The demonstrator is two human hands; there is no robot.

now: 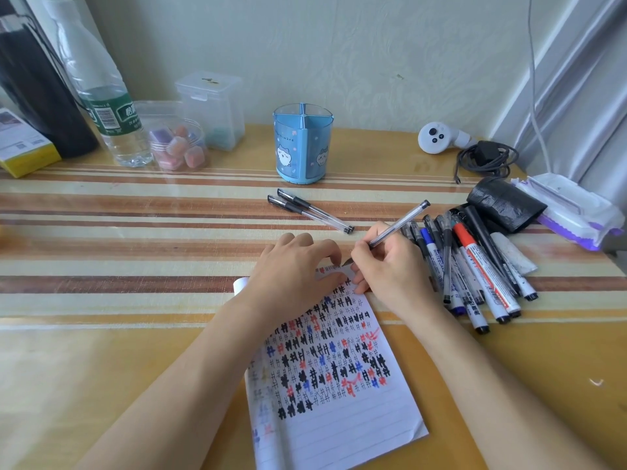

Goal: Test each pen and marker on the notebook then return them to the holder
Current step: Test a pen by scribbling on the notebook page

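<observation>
At the top edge of the white ruled notebook page [339, 401], my right hand [390, 266] grips a clear-barrelled gel pen with a black cap on its tail [400, 223]. My fingers are curled round it in a writing hold and the tip is down near the page's upper margin. My left hand [295, 266] rests on the same end of the page with its fingers loosely bent, steadying the paper and gripping nothing that I can make out.

The sheet is already crowded with rows of small hash marks in black, red and blue, so the page has seen plenty of testing, though I can't tell how much of it belongs to this round.

Returning is another matter. The blue translucent plastic holder with cartoon figures [303, 144] stands well beyond the notebook, and its compartments look empty. Two black-capped clear gel pens [308, 210] lie side by side on the striped table [101, 300] between holder and notebook; I'd guess they are tested. Just beside my right hand lies a heap of pens and whiteboard markers [475, 273], probably untested. By my reckoning I'm early on, with most of the testing and every return still to do.
</observation>
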